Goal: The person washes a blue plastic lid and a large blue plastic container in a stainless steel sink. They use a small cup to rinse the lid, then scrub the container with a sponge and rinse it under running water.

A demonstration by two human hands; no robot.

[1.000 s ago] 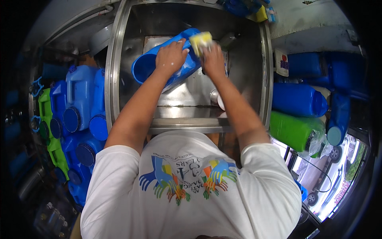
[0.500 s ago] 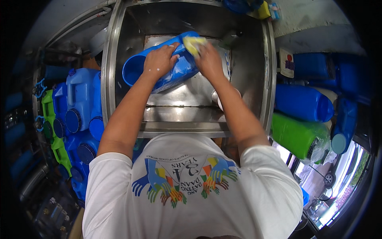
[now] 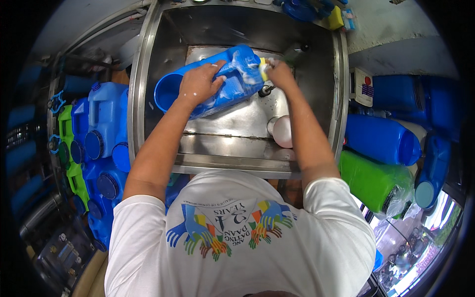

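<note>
A blue plastic jug (image 3: pixel 230 91) lies on its side, slanted, in a stainless steel sink (image 3: pixel 232 144), its wide round opening toward the left. White suds streak its upper side and its right end. My left hand (image 3: pixel 200 83) rests on top of the jug with the fingers curled over its handle area, steadying it. My right hand (image 3: pixel 280 74) is closed on a yellow sponge (image 3: pixel 263 69), which presses against the jug's right end. Part of the sponge is hidden by my fingers and foam.
A pinkish round bowl (image 3: pixel 283 131) lies in the sink near my right forearm. Blue jugs (image 3: pixel 105 111) are stacked at the left. More blue (image 3: pixel 378 136) and green containers (image 3: pixel 371 180) lie at the right. Another yellow sponge (image 3: pixel 335 19) sits on the sink's far right corner.
My right hand has moved with the sponge from the jug's upper side to its right end. More suds show on the jug. My left hand stays on it.
</note>
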